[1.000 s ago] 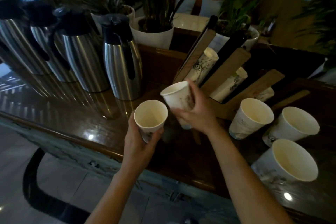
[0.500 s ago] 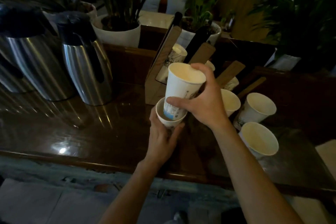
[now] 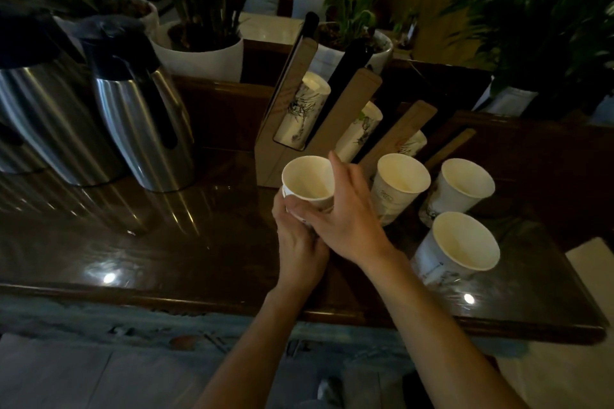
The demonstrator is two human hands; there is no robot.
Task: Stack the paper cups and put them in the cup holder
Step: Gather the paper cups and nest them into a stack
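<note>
Two white paper cups sit nested as one short stack (image 3: 308,180) above the dark wooden counter. My left hand (image 3: 298,239) wraps the stack from below. My right hand (image 3: 345,212) rests on the stack's right side, thumb across its front and fingers spread upward. Three single cups stand upright to the right: a middle cup (image 3: 400,183), a far cup (image 3: 460,188) and a near cup (image 3: 455,247). Behind the stack leans the wooden cup holder (image 3: 275,129), with stacked cups (image 3: 304,109) lying in its slanted slots.
Steel thermos jugs (image 3: 143,116) with black tops stand at the left of the counter (image 3: 166,242). White plant pots (image 3: 202,56) line the ledge behind. The counter's front edge runs just below my wrists, with floor beneath.
The cup in my right hand has been pushed down fully into the cup in my left hand. My right hand's grip has loosened, its fingers now spread along the stack's side.
</note>
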